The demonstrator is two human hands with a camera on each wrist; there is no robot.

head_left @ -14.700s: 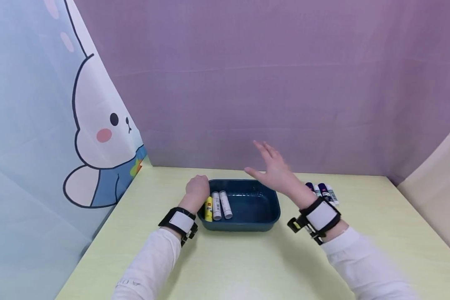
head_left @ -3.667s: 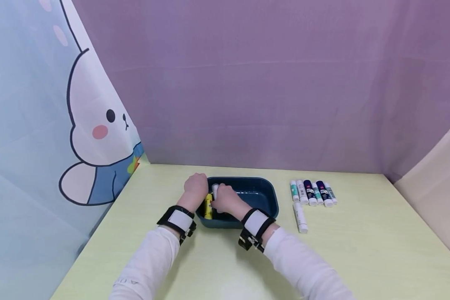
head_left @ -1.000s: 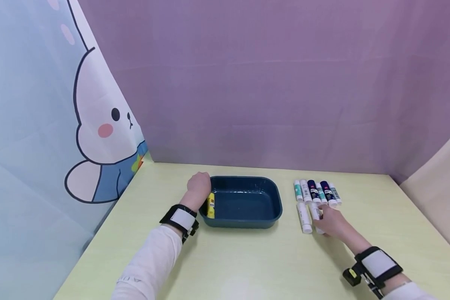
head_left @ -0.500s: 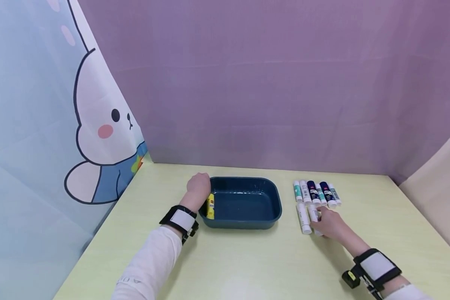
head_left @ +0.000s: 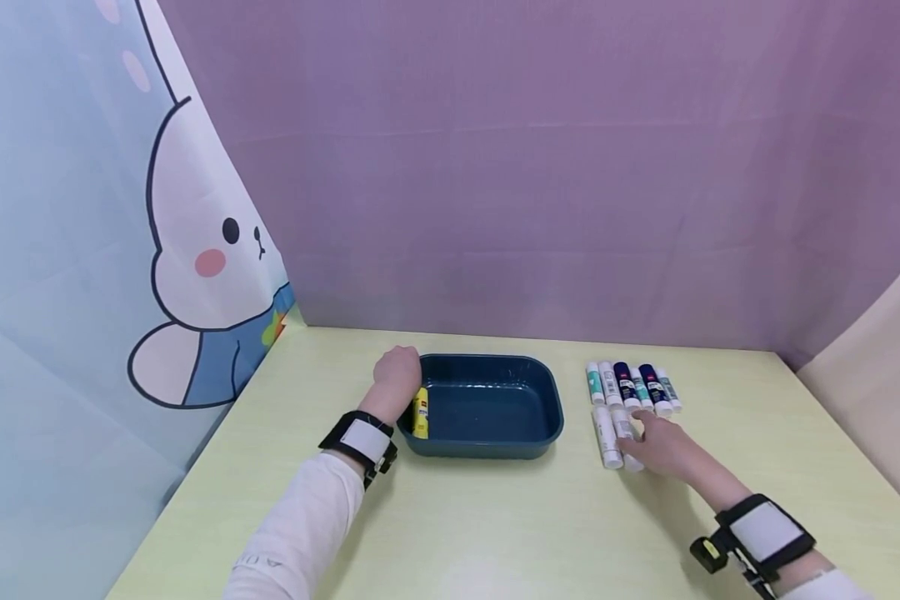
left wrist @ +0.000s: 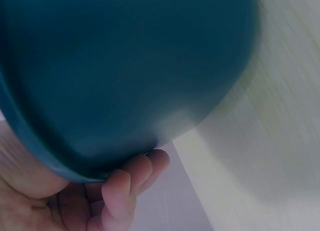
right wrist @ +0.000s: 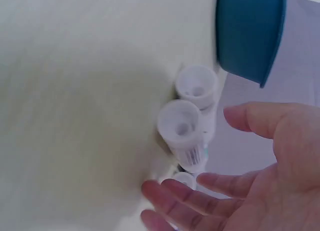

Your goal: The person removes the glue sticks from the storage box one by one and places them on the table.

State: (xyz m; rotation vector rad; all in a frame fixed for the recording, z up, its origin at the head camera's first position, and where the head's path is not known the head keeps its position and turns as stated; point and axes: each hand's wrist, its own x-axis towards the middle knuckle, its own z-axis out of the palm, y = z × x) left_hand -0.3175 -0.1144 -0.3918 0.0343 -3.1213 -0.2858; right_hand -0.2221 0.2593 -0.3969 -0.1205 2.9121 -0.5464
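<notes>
My left hand (head_left: 397, 372) grips the left rim of a dark blue plastic bin (head_left: 487, 448); in the left wrist view its fingers (left wrist: 118, 193) curl round the edge. Inside the bin, along the left wall, lies one yellow glue stick (head_left: 421, 413). My right hand (head_left: 662, 448) is just right of a white glue stick (head_left: 622, 423), thumb and fingers spread apart. The right wrist view shows that white stick (right wrist: 181, 126) beside the hand, with nothing held. A second white glue stick (head_left: 607, 437) lies parallel on its left.
Behind the two white sticks, a row of several glue sticks, among them a navy one (head_left: 625, 385) and a teal-and-white one (head_left: 595, 383), lies on the pale yellow table (head_left: 495, 533). A purple curtain (head_left: 525, 200) hangs at the table's back edge.
Both white sticks have left the bin since the oldest frame and now lie on the table at right. My right hand has let go of the second one; my left hand stays on the rim.
</notes>
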